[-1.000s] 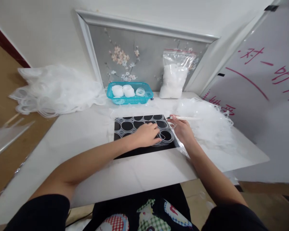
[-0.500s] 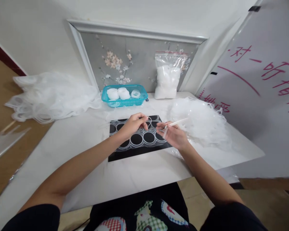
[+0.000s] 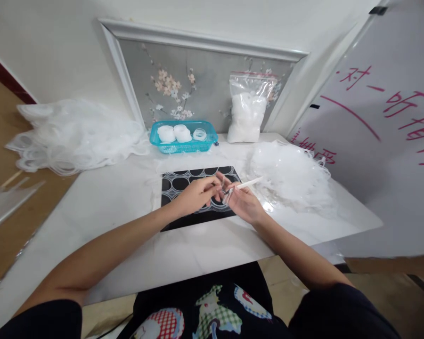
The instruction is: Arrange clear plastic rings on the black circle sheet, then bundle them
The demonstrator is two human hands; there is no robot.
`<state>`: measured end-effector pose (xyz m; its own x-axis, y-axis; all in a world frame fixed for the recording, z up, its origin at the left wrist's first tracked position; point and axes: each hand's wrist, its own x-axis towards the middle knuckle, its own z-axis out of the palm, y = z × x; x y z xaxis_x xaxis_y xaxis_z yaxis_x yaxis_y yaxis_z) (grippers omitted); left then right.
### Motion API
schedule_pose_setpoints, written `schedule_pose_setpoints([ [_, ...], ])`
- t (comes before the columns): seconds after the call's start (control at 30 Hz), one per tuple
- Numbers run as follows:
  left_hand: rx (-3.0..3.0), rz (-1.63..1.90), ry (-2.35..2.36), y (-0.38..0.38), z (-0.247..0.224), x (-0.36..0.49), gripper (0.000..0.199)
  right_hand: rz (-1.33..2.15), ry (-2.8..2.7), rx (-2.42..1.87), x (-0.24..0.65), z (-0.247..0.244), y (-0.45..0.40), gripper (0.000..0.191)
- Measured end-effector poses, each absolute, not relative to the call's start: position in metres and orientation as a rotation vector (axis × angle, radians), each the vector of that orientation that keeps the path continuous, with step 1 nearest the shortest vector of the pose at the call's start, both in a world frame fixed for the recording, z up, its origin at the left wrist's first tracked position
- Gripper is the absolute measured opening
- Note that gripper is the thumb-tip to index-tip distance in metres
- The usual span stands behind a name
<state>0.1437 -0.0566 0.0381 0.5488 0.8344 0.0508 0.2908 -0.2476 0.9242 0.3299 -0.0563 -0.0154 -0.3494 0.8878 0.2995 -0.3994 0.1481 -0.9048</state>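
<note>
Over a black mat point(image 3: 194, 223), my left hand point(image 3: 197, 194) pinches a thin clear plastic ring, partly hidden by its fingers. My right hand point(image 3: 246, 203) grips a slim white pen-like tool point(image 3: 249, 182), its dark tip pointing at the ring between the hands. A small translucent piece point(image 3: 226, 198) shows by the right fingers; whether it belongs to the ring I cannot tell. Both hands almost touch. Beneath them, a clear plastic sheet of joined rings point(image 3: 179, 183) lies on the mat, partly covered by my hands.
A blue basket point(image 3: 183, 148) behind the mat holds white stacks and loose rings. Beside it stands a zip bag point(image 3: 247, 117) of white pieces. Heaps of translucent ring sheets lie left point(image 3: 74, 136) and right point(image 3: 289, 176). A whiteboard point(image 3: 367, 122) rises on the right.
My right hand has moved left with the white tool, so its tip meets the left fingers. The left hand has shifted slightly down and right, still holding the ring.
</note>
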Motion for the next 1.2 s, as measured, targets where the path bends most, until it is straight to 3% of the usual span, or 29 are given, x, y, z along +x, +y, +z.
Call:
schedule_pose_setpoints([
  [0.1,1.781,0.590,0.944,-0.067,0.038,0.140,0.022,1.337,-1.244,-0.517,0.327,-0.007,-0.059,0.019],
  [0.2,1.722,0.497,0.886,-0.074,0.040,0.130,0.035,1.302,-1.259,-0.520,0.320,0.006,-0.067,0.026],
  [0.4,1.741,0.673,0.951,-0.085,0.046,0.099,0.033,1.354,-1.139,-0.592,0.306,0.028,-0.067,0.027],
  [0.53,2.168,0.438,1.298,-0.098,0.024,0.083,0.024,1.366,-1.406,-0.880,0.305,0.009,-0.055,0.026],
  [0.77,2.940,0.040,1.221,-0.114,-0.020,0.082,0.025,1.107,-1.778,-1.115,0.301,-0.037,-0.058,0.033],
  [1.2,3.015,-0.075,1.230,-0.115,-0.022,0.089,0.030,0.995,-1.933,-1.094,0.302,-0.035,-0.064,0.018],
])
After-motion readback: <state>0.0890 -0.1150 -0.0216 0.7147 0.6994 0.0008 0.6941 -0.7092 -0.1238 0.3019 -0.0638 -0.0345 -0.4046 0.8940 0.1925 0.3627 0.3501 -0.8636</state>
